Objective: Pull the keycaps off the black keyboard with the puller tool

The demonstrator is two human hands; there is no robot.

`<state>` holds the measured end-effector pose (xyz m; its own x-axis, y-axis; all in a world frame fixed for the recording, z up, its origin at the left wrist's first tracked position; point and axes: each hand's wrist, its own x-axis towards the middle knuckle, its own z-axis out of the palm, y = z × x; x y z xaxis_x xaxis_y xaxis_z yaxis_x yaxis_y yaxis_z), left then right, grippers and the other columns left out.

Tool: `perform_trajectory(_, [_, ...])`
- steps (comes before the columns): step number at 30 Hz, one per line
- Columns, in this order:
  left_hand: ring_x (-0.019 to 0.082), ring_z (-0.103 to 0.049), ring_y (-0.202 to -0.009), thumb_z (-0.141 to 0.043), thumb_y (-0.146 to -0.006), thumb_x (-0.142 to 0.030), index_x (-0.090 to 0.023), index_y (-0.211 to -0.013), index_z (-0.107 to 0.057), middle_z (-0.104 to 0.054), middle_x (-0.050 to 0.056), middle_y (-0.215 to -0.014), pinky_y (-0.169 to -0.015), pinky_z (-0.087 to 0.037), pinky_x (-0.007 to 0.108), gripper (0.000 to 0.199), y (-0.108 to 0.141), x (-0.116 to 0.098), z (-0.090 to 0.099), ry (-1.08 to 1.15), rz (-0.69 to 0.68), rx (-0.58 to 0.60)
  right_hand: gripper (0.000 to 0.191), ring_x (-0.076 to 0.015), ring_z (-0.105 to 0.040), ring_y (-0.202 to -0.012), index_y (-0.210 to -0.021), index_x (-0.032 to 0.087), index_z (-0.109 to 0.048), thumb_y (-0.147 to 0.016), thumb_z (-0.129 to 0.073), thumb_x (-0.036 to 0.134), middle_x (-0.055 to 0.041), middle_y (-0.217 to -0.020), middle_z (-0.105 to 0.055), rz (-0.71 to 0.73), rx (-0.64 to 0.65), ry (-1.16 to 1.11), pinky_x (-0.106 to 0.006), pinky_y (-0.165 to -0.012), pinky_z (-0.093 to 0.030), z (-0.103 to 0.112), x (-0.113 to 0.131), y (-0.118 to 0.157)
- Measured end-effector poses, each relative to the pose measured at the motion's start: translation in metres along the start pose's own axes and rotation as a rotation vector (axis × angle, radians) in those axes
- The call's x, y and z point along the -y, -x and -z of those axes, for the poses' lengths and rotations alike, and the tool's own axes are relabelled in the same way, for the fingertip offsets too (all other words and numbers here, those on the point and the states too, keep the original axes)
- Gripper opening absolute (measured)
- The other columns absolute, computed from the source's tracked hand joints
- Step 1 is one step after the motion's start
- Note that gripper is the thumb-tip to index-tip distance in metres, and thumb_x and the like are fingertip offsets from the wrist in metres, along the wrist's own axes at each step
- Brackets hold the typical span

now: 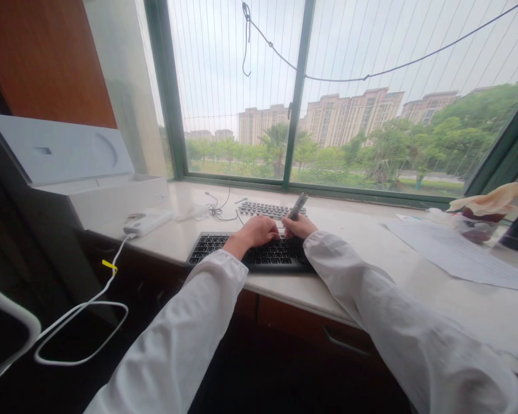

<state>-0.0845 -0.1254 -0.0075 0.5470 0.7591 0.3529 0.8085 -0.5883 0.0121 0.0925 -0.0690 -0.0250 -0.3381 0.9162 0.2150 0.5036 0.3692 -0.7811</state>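
A black keyboard (211, 247) with a grid of square key positions lies at the front edge of the white sill-top. My left hand (259, 231) rests over its middle, fingers curled together and fingertips hidden. Close beside it, my right hand (300, 226) is closed around a dark pen-shaped tool (299, 205) that points up and slightly right. The tool's lower end is hidden, so I cannot tell whether it touches the keyboard. Just behind both hands lies a set of grey keycaps in rows (259, 209).
Thin dark cables (216, 211) tangle behind the keyboard. At left are an opened white box (116, 198) and a white power strip (149, 223) with a hanging cord (107, 282). Paper sheets (453, 250) and a cup with tissue (483, 215) lie right. A window rises behind.
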Motion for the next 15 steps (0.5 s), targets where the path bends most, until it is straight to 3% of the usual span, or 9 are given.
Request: perform_trajectory(15, [0.021,-0.065,-0.087,-0.052,-0.084,-0.027,-0.020,-0.090,-0.072,-0.071,0.008,-0.089,-0.079,-0.047,0.030,0.022,0.002,-0.003,-0.003,-0.039,0.011,-0.003,0.024,-0.0140,-0.058,-0.049,-0.059,0.019,-0.056,-0.079,-0.048,0.030,-0.0009,-0.048,-0.061,0.001,-0.139,0.113,-0.024,-0.057,-0.044,-0.009,0.015,0.009])
